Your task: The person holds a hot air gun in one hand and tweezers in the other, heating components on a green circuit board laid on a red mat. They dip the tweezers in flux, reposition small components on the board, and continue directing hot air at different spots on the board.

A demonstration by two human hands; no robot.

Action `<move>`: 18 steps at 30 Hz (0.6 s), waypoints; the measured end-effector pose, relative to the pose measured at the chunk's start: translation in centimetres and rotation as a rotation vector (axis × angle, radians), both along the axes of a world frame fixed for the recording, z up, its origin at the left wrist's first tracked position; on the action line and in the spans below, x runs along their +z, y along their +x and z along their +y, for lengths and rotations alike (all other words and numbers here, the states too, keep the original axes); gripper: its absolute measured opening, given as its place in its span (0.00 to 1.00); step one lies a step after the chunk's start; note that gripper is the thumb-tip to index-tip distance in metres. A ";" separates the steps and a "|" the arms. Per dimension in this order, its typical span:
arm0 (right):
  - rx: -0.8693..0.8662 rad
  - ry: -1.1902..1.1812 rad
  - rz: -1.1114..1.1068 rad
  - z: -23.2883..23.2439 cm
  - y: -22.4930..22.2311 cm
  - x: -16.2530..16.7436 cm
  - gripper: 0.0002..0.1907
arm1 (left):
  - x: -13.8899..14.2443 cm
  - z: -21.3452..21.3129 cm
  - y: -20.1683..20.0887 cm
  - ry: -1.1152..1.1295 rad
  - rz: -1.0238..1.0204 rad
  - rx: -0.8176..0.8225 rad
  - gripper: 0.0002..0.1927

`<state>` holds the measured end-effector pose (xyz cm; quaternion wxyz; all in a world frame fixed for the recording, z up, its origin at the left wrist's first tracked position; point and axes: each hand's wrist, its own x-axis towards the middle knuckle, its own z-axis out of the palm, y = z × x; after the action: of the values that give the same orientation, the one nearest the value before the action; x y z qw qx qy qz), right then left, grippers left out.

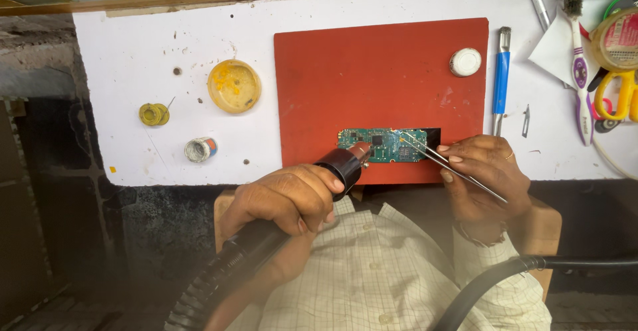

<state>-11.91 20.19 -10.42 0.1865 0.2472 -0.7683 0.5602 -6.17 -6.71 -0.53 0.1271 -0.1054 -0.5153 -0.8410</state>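
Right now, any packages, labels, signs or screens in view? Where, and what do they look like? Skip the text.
Tape roll: top right corner of the white table, round, yellowish with a red-printed label.
Small tin: left of the red mat, round, silvery with a red and blue label band.
Screens or signs: none visible.

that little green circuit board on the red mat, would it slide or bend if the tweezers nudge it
The circuit board looks thin and flat, so probably light and apt to slide on the red mat if nudged. It seems rigid, unlikely to flop, though its small parts look fragile. The tweezers in the right hand touch it at one end, so it might pivot.
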 end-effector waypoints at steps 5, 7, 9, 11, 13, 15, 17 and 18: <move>0.001 0.009 0.025 -0.1 -0.1 0.0 0.09 | -0.4 0.0 0.4 0.037 0.017 -0.024 0.19; 0.000 0.025 0.019 0.0 0.0 0.1 0.09 | -0.5 0.1 0.5 0.041 0.029 -0.026 0.19; 0.005 0.027 0.000 0.0 0.2 0.1 0.09 | -0.5 0.1 0.6 0.001 0.019 -0.011 0.17; -0.001 0.026 0.018 -0.1 0.1 0.1 0.09 | -0.5 0.1 0.6 0.028 0.023 -0.021 0.17; -0.001 0.025 0.024 -0.1 0.0 0.0 0.09 | -0.4 0.1 0.6 0.028 0.019 -0.030 0.17; 0.002 0.023 0.021 -0.2 -0.1 0.1 0.09 | -0.2 0.2 0.5 0.020 0.020 -0.037 0.16; 0.009 0.027 0.020 -0.4 -0.1 0.3 0.09 | -0.1 0.3 0.3 0.049 0.040 -0.040 0.17; 0.012 0.030 0.019 -0.5 -0.2 0.5 0.10 | -0.1 0.3 0.3 0.073 0.055 -0.041 0.17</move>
<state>-12.11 19.70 -9.95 0.1869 0.2597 -0.7732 0.5475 -5.90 -6.42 -0.60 0.1277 -0.1343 -0.4782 -0.8585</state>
